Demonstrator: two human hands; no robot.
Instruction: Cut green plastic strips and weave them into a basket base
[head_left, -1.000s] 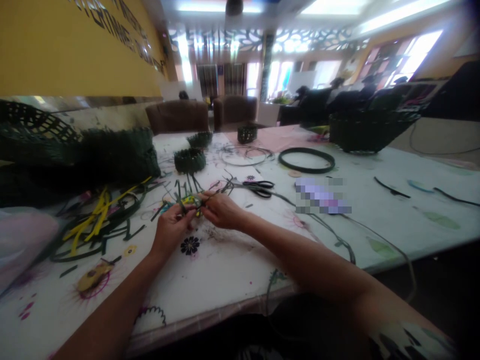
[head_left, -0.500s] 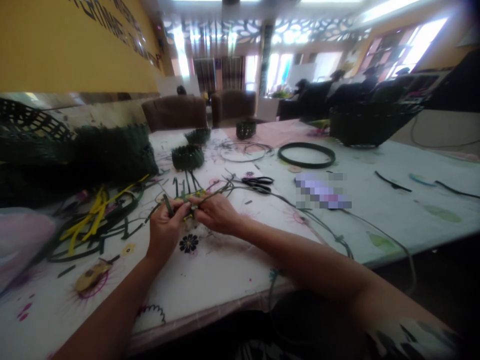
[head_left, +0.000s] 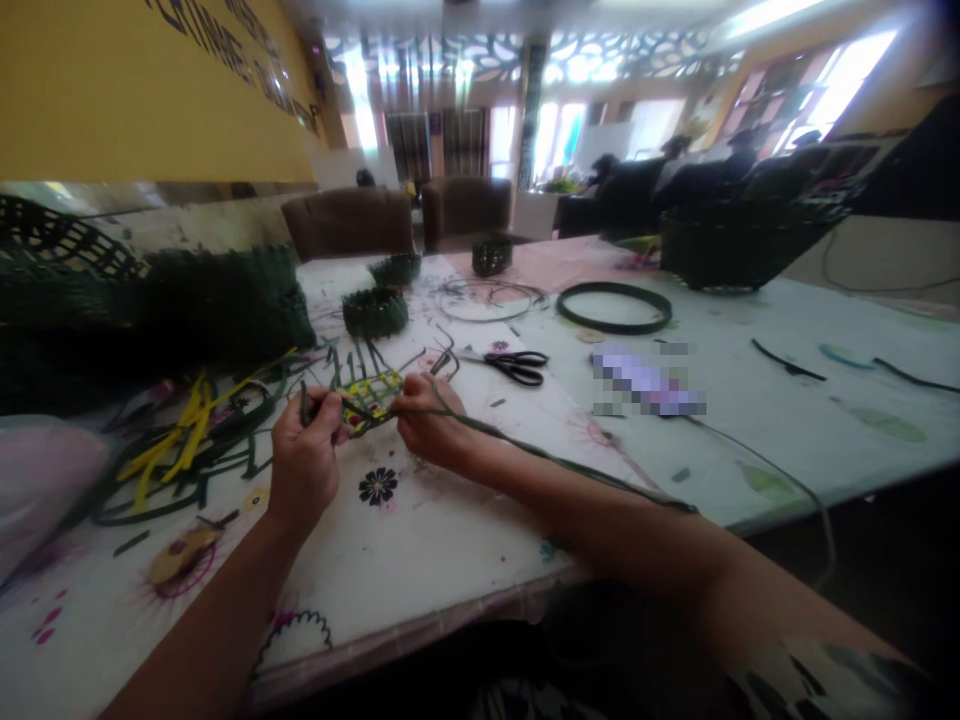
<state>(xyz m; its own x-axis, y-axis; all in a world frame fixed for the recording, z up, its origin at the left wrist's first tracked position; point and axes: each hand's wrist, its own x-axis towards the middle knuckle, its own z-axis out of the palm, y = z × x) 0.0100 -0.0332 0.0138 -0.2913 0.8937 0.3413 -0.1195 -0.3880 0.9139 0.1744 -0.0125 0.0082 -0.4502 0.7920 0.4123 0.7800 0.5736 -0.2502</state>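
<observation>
Between my hands lies a small piece of open weaving point(head_left: 373, 393), made of green and yellow strips with several loose strip ends pointing away from me. My left hand point(head_left: 306, 450) is closed at its left edge, thumb against fingers; a dark strip end pokes up from the grip. My right hand point(head_left: 431, 418) is pinched at the right edge, around a long dark green strip point(head_left: 517, 438). That strip trails over the right forearm toward the table's front edge. The fingertips partly hide the weaving's edges.
Black-handled scissors point(head_left: 517, 365) lie beyond my right hand. A pile of yellow strips point(head_left: 176, 440) and green strips is at left. Small dark green baskets point(head_left: 375, 312) stand behind the weaving, a dark ring point(head_left: 615, 307) and a large basket point(head_left: 742, 245) farther right. People sit in the background.
My hands have moved apart, the left one leftward, showing more of the weaving between them. The long strip in my right hand has been drawn rightward and lies straighter along the forearm.
</observation>
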